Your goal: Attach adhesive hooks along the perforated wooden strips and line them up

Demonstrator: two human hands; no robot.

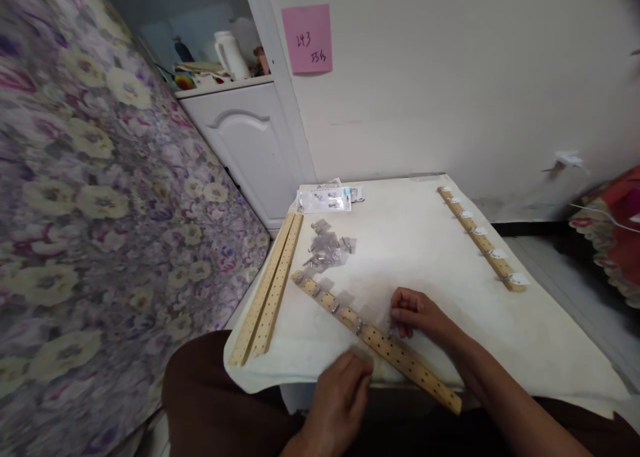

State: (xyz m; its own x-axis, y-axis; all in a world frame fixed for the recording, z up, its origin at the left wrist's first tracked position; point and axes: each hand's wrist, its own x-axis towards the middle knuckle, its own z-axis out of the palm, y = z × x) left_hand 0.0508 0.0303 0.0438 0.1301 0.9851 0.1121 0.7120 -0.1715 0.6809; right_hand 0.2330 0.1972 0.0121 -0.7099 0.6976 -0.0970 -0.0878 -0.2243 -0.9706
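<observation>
A long wooden strip [400, 357] with rows of small holes lies slantwise on the white-covered table [525, 337]. Several small metal clips sit along its upper half. My left hand [340, 397] hovers at the table's near edge beside the strip, fingers pinched together on something I cannot make out. My right hand [417, 314] rests just above the strip's middle, fingers curled and closed on something too small to name. A heap of loose metal clips [327, 249] lies beyond the strip.
Two more perforated strips [270, 290] lie side by side on the table's left edge. Another strip with white tags [483, 240] lies at the right. A clear packet [325, 199] is at the back. A flowered bedspread [100, 197] fills the left; a white cabinet [250, 144] stands behind.
</observation>
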